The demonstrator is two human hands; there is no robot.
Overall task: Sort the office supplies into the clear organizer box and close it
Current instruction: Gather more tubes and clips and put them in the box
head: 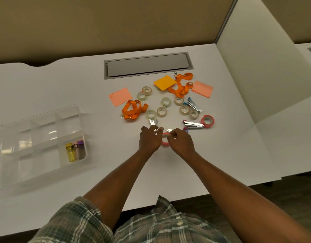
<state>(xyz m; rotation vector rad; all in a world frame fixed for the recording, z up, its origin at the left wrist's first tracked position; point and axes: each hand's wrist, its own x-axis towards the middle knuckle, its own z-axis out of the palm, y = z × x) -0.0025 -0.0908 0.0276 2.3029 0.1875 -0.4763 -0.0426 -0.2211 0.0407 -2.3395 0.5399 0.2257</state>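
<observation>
The clear organizer box lies open on the left of the white desk, with small yellow, pink and purple items in its near right compartment. The supplies are scattered at the desk's middle. My left hand curls round a silver stapler whose end sticks out past my fingers. Close beside it, my right hand pinches a small silver piece; what it is I cannot tell. A pink tape roll lies between the two hands, partly hidden.
Beyond my hands lie several clear tape rolls, two orange lanyards, pink and orange sticky pads, a blue stapler, a red stapler and another pink tape roll. A grey cable hatch sits at the back.
</observation>
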